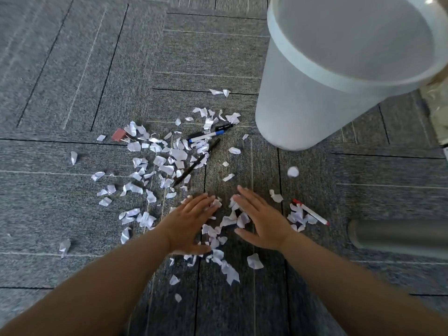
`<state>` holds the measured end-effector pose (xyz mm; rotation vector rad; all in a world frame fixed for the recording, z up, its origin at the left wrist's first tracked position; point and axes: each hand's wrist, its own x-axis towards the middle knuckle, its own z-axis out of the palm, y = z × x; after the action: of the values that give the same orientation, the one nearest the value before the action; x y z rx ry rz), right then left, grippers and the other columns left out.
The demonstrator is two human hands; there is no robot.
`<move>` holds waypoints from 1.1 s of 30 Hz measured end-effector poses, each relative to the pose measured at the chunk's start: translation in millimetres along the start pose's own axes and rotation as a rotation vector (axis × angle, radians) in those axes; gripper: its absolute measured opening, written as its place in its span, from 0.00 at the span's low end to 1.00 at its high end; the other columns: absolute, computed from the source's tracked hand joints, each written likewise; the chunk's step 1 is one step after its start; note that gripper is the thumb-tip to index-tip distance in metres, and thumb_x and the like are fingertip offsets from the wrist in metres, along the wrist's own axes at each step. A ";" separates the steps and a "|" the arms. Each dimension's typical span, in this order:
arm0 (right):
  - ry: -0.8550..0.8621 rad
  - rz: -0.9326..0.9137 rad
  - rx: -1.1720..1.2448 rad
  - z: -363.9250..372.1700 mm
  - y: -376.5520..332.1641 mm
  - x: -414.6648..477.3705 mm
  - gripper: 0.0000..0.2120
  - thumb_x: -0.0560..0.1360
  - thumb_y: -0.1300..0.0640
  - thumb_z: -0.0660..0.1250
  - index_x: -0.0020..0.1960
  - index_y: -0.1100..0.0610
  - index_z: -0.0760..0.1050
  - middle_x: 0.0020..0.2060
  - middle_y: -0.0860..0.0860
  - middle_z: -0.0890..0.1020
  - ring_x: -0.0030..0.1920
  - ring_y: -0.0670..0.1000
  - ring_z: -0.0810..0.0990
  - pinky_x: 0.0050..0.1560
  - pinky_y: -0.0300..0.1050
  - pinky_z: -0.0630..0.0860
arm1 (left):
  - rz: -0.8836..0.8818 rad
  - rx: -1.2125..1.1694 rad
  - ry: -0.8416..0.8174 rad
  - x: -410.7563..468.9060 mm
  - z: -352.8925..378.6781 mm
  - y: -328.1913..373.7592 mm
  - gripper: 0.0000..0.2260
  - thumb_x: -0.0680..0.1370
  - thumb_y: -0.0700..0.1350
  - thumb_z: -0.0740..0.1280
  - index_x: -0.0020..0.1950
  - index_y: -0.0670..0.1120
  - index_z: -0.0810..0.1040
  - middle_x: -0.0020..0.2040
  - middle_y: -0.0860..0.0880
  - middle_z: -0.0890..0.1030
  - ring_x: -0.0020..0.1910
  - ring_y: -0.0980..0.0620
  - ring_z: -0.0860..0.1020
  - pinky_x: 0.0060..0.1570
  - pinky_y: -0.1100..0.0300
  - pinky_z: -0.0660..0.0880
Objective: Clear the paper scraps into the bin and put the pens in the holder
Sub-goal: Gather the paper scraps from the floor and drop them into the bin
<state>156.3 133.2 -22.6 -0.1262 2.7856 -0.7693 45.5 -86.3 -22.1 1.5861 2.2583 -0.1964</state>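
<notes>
Bin [303,105] upright; left hand [191,224], right hand [261,221] — fingers [203,202] straight, flat on paper scraps [178,155]

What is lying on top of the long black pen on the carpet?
White paper scraps lie across the middle of the black pen, hiding that stretch. Both ends stick out bare. Whether anything lies beneath the pen there cannot be seen.

White paper scraps [178,154], grey striped carpet [72,81], translucent pale bin [315,98], red-capped pen [311,211]
</notes>
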 end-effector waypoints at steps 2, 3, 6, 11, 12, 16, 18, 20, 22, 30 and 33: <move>0.098 0.020 -0.033 4.8 4.5 -15.1 0.37 0.72 0.35 0.58 0.74 0.52 0.52 0.75 0.50 0.52 0.74 0.53 0.52 0.66 0.57 0.65 | 0.038 0.038 0.006 -14.6 4.7 2.1 0.46 0.66 0.76 0.48 0.73 0.46 0.50 0.73 0.44 0.54 0.73 0.44 0.50 0.72 0.45 0.44; 0.129 0.054 -0.083 8.2 6.9 -23.3 0.39 0.71 0.33 0.57 0.74 0.52 0.52 0.74 0.51 0.53 0.74 0.54 0.51 0.68 0.59 0.60 | 0.054 0.027 0.000 -20.8 8.8 3.1 0.47 0.65 0.77 0.48 0.73 0.47 0.50 0.74 0.45 0.51 0.73 0.44 0.49 0.70 0.44 0.42; 0.105 0.168 -0.202 20.3 8.4 -46.7 0.46 0.67 0.25 0.53 0.75 0.51 0.49 0.74 0.54 0.53 0.74 0.56 0.47 0.70 0.61 0.45 | 0.052 0.002 0.001 -31.2 19.5 7.1 0.50 0.60 0.80 0.47 0.74 0.51 0.46 0.75 0.47 0.37 0.73 0.43 0.43 0.66 0.37 0.40; -0.014 0.101 -0.243 32.8 -2.9 -47.9 0.53 0.62 0.21 0.53 0.74 0.50 0.38 0.75 0.52 0.40 0.74 0.56 0.41 0.69 0.60 0.41 | -0.078 -0.024 -0.087 -26.6 20.9 24.0 0.47 0.63 0.78 0.43 0.74 0.51 0.46 0.75 0.45 0.45 0.72 0.39 0.46 0.61 0.29 0.49; -0.042 0.055 -0.263 35.1 -6.0 -44.7 0.54 0.61 0.21 0.52 0.74 0.50 0.37 0.74 0.51 0.37 0.74 0.57 0.40 0.69 0.60 0.40 | -0.121 -0.037 -0.093 -23.9 19.1 25.7 0.44 0.66 0.77 0.42 0.73 0.51 0.47 0.75 0.45 0.49 0.73 0.40 0.46 0.60 0.29 0.51; -0.070 -0.035 -0.309 39.1 -14.0 -29.1 0.54 0.60 0.20 0.50 0.74 0.50 0.38 0.74 0.52 0.38 0.73 0.58 0.39 0.70 0.62 0.40 | -0.205 -0.073 -0.015 -7.0 13.2 26.6 0.32 0.71 0.68 0.35 0.70 0.53 0.34 0.74 0.45 0.40 0.70 0.41 0.36 0.65 0.38 0.39; -0.013 0.050 -0.264 36.0 -14.6 -18.0 0.50 0.64 0.22 0.48 0.75 0.51 0.40 0.74 0.52 0.42 0.73 0.59 0.40 0.70 0.65 0.47 | -0.265 -0.129 -0.009 0.6 6.4 23.5 0.30 0.74 0.64 0.40 0.71 0.53 0.35 0.74 0.47 0.37 0.70 0.45 0.33 0.66 0.44 0.34; 0.068 0.179 -0.209 28.0 -13.3 -6.3 0.44 0.68 0.25 0.43 0.75 0.52 0.45 0.74 0.55 0.46 0.73 0.59 0.43 0.69 0.65 0.50 | -0.340 -0.194 0.042 4.2 -3.0 18.4 0.28 0.77 0.61 0.46 0.73 0.52 0.43 0.75 0.48 0.44 0.73 0.46 0.39 0.67 0.47 0.36; 0.092 0.200 -0.199 19.4 -10.2 -2.1 0.43 0.69 0.26 0.43 0.74 0.52 0.47 0.74 0.57 0.49 0.73 0.59 0.45 0.69 0.64 0.51 | -0.346 -0.206 0.080 0.0 -5.8 13.0 0.30 0.75 0.64 0.48 0.73 0.52 0.45 0.75 0.47 0.49 0.73 0.46 0.44 0.69 0.47 0.41; -0.018 -0.048 -0.360 54.4 -28.7 -36.6 0.53 0.61 0.21 0.49 0.74 0.50 0.39 0.74 0.54 0.39 0.73 0.62 0.43 0.67 0.69 0.41 | -0.082 0.038 -0.049 -46.7 25.2 9.4 0.48 0.62 0.79 0.45 0.73 0.51 0.43 0.75 0.45 0.43 0.72 0.37 0.46 0.65 0.32 0.41; 0.050 0.128 -0.326 49.2 -31.2 -13.7 0.49 0.64 0.23 0.48 0.75 0.51 0.47 0.74 0.55 0.46 0.72 0.63 0.45 0.66 0.73 0.43 | -0.207 -0.027 -0.073 -40.5 21.4 14.8 0.47 0.62 0.78 0.46 0.73 0.53 0.40 0.74 0.47 0.43 0.71 0.38 0.40 0.62 0.28 0.44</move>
<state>182.9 84.2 -44.5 0.0135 2.9101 -0.2877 75.9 -123.4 -25.1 1.3089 2.3561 -0.2727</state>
